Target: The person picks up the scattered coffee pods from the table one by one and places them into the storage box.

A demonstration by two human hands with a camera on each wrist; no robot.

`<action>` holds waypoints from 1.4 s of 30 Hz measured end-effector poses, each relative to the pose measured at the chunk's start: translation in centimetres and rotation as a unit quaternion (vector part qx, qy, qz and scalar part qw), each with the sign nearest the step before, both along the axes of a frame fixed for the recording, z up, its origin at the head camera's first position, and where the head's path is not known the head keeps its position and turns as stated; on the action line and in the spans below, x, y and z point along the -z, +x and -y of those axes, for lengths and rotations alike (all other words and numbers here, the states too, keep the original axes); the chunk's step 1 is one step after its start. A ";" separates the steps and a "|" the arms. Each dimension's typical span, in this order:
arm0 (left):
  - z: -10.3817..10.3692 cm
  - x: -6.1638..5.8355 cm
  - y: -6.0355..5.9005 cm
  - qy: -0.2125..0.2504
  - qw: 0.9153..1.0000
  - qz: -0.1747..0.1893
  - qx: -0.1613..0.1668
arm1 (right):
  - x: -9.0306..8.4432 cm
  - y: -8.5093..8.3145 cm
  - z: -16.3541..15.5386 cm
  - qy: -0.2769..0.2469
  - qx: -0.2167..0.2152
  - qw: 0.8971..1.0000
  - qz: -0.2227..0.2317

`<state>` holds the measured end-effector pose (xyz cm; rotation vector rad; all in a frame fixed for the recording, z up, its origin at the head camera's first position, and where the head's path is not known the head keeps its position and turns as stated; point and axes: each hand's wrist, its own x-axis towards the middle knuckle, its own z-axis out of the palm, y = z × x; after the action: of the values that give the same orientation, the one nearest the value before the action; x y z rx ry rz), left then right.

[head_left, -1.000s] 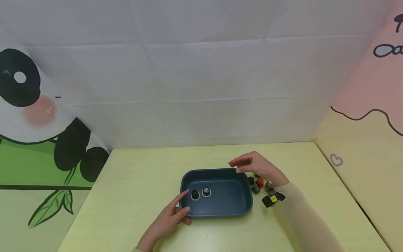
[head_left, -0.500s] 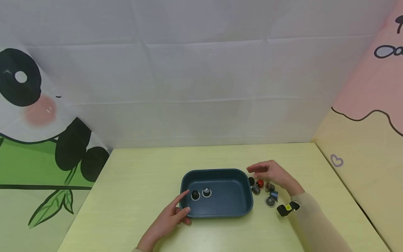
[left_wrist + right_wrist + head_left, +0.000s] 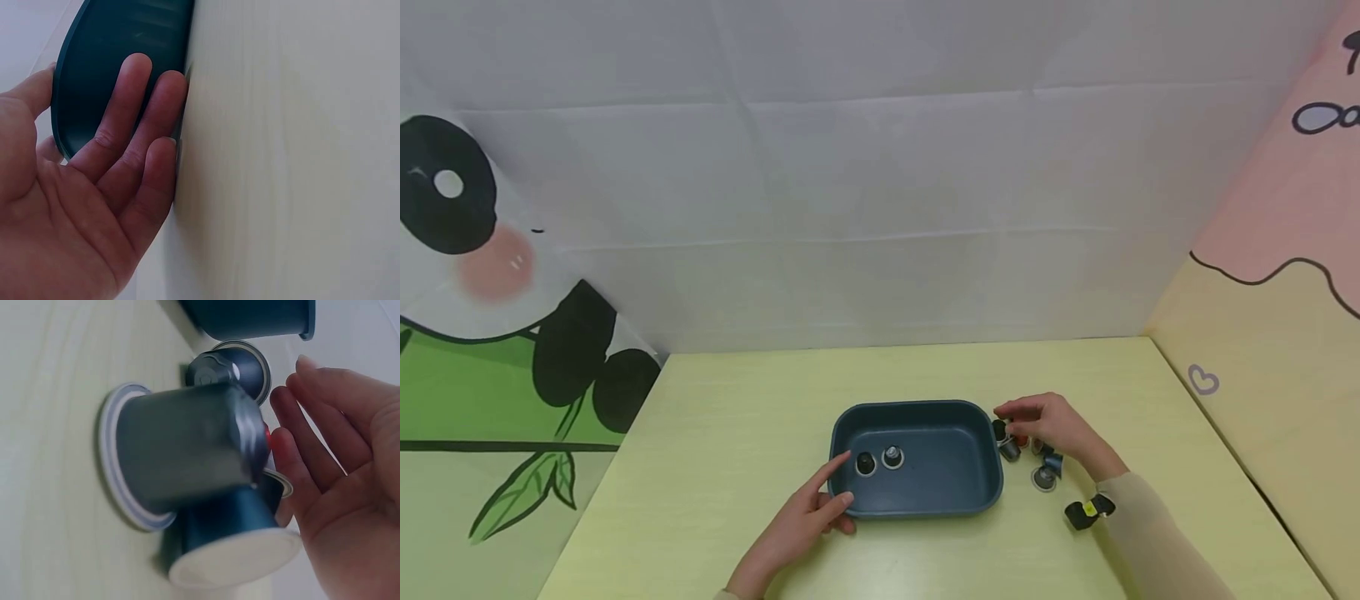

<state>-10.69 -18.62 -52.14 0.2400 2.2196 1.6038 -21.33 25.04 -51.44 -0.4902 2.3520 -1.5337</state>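
The left hand (image 3: 805,521) rests straight fingers (image 3: 134,119) against the tray (image 3: 958,492) on the tabletop (image 3: 715,433). Right of the tray, the right hand (image 3: 1052,425) hovers over the capsules (image 3: 1043,477), fingers (image 3: 312,450) loosely spread, gripping nothing.

The tray (image 3: 917,492) looks like matt dark plastic, smooth-walled. Beside it, the coffee capsules (image 3: 1033,462) show a satin metallic sheen with pale foil-like rims. Under the tray, the table (image 3: 715,417) is smooth, faintly wood-grained laminate.
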 end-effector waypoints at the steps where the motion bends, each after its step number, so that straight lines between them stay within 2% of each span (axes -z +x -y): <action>1: 0.0 0.0 0.0 0.000 1.000 0.000 0.000 | -0.1 0.2 -0.1 -0.001 0.002 1.000 -0.002; 8: -0.1 -0.3 0.0 -0.004 1.000 -0.006 0.001 | -0.2 1.6 -0.7 -0.003 -0.003 1.000 -0.023; 13: -0.1 -0.2 0.0 0.000 1.000 -0.007 0.003 | 0.2 2.2 -0.9 0.028 -0.014 0.998 -0.054; 20: 0.0 -0.1 -0.1 -0.001 1.000 -0.008 0.004 | 0.5 2.6 -0.6 0.093 -0.032 0.988 -0.119; 26: 0.1 0.0 -0.1 -0.001 1.000 -0.005 0.003 | 1.3 2.9 -0.2 0.139 -0.046 0.977 -0.155; 32: 0.0 0.3 -0.2 0.000 1.000 -0.008 0.006 | 1.8 3.0 -0.2 0.146 -0.044 0.975 -0.163; 42: 0.0 0.1 -0.2 0.011 1.000 -0.011 0.008 | 1.8 2.9 -0.8 0.131 -0.014 0.981 -0.142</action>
<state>-10.85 -18.58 -52.24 0.2816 2.2119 1.6242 -18.43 25.88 -53.21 -0.7110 2.6974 -1.1797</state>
